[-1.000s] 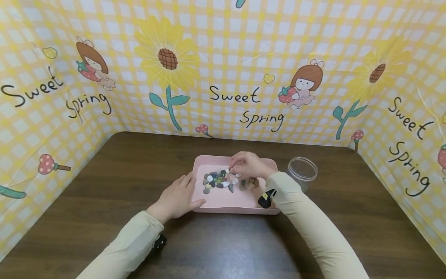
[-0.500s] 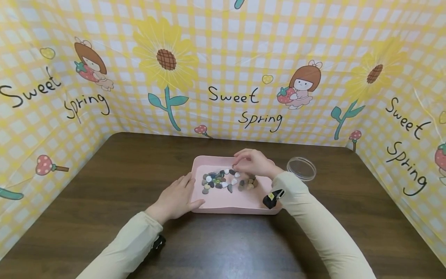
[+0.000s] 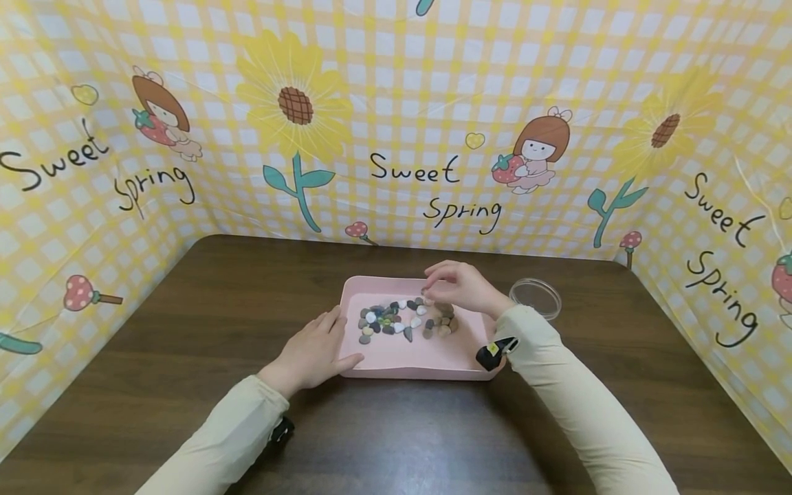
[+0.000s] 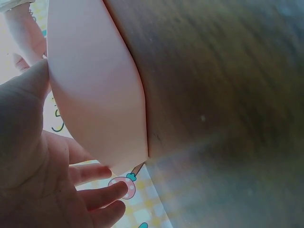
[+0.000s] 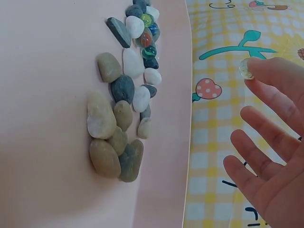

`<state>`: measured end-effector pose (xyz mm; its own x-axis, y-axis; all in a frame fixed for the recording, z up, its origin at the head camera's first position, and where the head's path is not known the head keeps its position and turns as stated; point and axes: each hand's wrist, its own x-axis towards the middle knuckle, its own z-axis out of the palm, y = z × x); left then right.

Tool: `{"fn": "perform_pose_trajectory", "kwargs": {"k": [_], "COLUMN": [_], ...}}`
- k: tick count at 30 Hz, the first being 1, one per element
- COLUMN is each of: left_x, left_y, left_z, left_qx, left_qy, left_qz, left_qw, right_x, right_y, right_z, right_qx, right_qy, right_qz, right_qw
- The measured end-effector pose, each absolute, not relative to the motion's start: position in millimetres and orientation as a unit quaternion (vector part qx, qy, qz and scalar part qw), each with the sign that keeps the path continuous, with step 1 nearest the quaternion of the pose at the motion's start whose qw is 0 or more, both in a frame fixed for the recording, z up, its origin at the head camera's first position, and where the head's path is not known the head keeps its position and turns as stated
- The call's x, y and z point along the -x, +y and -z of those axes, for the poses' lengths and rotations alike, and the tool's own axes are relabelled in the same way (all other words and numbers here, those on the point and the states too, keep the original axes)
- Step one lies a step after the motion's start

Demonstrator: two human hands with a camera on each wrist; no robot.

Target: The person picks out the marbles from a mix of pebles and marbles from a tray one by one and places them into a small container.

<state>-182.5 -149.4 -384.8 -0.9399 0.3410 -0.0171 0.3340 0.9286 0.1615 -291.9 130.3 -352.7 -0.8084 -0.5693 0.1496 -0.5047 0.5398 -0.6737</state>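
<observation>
Pebbles (image 5: 123,89) in the pink tray (image 3: 405,357)

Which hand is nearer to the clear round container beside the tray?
Right. The right hand is over the right half of the tray, just left of the container; the left hand is at the tray's left edge.

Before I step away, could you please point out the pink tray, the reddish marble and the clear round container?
Pink tray (image 3: 408,375), head view: near wall.
Reddish marble (image 5: 146,39), right wrist view: visible face.
Clear round container (image 3: 535,300), head view: transparent middle.
</observation>
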Motion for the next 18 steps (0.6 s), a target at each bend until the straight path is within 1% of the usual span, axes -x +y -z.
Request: {"fn": "perform_pose_trajectory", "kwargs": {"k": [9,18], "left_x": [183.4,183.4], "left_y": [-149.6,-150.7], "left_z": [384.9,387.5], "left_qx": [-0.169,-0.172], "left_qy": [0.982,0.982], "left_qz": [-0.079,-0.078], "left_qw": [0.026,0.017], "right_x": [286.5,281.2], "right_y": [141.4,155.4], "right_z": [348.1,348.1], "right_qx": [0.295,0.286], "right_qy": [0.875,0.882], "right_qz": [0.383,0.373], "right_qw": [0.029,0.021]}}
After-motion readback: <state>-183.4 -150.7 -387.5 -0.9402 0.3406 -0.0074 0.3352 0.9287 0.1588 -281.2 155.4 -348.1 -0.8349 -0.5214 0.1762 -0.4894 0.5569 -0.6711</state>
